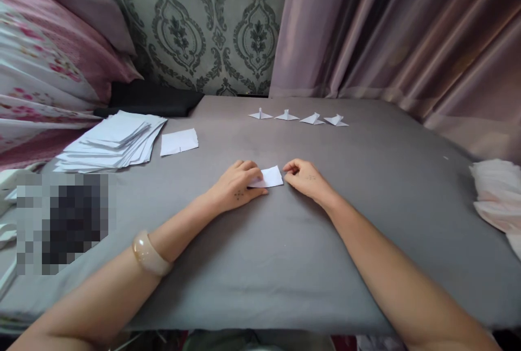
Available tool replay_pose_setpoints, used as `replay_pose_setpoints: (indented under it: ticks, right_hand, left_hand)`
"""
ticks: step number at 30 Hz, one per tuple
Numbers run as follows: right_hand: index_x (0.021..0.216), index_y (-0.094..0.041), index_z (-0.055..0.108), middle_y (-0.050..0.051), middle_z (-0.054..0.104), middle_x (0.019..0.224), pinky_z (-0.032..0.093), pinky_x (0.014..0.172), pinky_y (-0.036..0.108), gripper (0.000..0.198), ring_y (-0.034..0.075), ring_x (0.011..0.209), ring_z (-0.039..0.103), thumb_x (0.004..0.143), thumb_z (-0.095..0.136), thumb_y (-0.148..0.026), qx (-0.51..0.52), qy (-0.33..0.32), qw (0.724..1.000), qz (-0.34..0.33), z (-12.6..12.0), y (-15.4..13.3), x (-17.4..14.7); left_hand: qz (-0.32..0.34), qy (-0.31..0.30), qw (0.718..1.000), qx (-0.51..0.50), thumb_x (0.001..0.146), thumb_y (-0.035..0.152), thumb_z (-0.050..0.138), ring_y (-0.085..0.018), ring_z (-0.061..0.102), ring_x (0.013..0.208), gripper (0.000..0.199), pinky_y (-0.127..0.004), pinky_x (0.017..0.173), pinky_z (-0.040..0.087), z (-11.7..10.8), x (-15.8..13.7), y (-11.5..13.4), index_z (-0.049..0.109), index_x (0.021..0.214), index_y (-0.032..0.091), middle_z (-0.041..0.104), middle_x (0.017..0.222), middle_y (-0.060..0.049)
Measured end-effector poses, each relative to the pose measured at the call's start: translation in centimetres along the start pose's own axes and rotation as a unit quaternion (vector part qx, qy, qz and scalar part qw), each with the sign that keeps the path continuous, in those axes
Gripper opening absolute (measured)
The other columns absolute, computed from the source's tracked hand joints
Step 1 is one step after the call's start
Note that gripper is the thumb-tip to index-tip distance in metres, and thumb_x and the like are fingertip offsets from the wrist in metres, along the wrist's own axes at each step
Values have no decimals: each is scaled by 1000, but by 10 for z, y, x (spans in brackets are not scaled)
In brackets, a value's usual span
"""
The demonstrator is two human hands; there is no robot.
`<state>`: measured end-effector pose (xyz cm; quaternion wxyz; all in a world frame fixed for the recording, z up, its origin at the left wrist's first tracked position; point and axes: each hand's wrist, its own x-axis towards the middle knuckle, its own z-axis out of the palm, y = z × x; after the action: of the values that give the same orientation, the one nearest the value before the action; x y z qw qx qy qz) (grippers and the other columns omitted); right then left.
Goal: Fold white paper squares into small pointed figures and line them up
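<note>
A small folded piece of white paper [272,177] lies on the grey cloth-covered table in front of me. My left hand [240,185] is closed on its left part, fingers over the top and thumb along the near edge. Beside the paper's right edge, my right hand [305,177] is curled in, with thumb and fingertips close together. I see nothing between them, and whether they touch the paper's corner I cannot tell.
A loose stack of white paper sheets [109,142] sits at the left, with a single sheet [179,141] beside it. Several small folded paper figures [286,116] stand in a row at the back. A pale cloth [496,188] lies at the right edge; a blurred dark patch is at left.
</note>
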<state>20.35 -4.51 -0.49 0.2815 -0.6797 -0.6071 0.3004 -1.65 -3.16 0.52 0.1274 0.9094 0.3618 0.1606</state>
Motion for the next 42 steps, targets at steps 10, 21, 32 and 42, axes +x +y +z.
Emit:
replay_pose_setpoints:
  ticks: [10, 21, 32, 42]
  right_hand:
    - [87, -18, 64, 2, 67, 79, 44, 58, 23, 19, 11, 63, 58, 70, 56, -21, 101, 43, 994, -8, 4, 3, 4]
    - [91, -15, 66, 9, 71, 88, 50, 60, 25, 44, 17, 76, 66, 82, 56, -56, 307, -99, 946, -31, 21, -34, -27]
    - [97, -17, 61, 3, 68, 75, 49, 60, 28, 27, 16, 68, 64, 80, 60, -38, 293, -13, 955, -51, 27, -25, -23]
    - [120, -17, 45, -2, 63, 68, 48, 53, 25, 49, 13, 57, 57, 76, 63, -32, 321, -11, 947, -17, 20, -30, -22]
  left_hand:
    - [-51, 139, 985, -88, 92, 34, 45, -19, 57, 80, 28, -36, 86, 35, -5, -3, 22, 68, 87, 19, 67, 85, -7]
    - [-319, 187, 661, -653, 62, 41, 79, -13, 59, 62, 36, -25, 62, 46, 11, 0, 25, 69, 81, 12, 66, 69, -3]
    - [-317, 133, 736, -583, 69, 35, 75, -6, 48, 49, 24, -18, 48, 37, 10, -4, 26, 69, 72, 12, 59, 59, 0]
    - [-314, 135, 720, -604, 72, 29, 70, -7, 52, 56, 30, -20, 54, 40, 7, -5, 24, 63, 97, 13, 60, 68, 0]
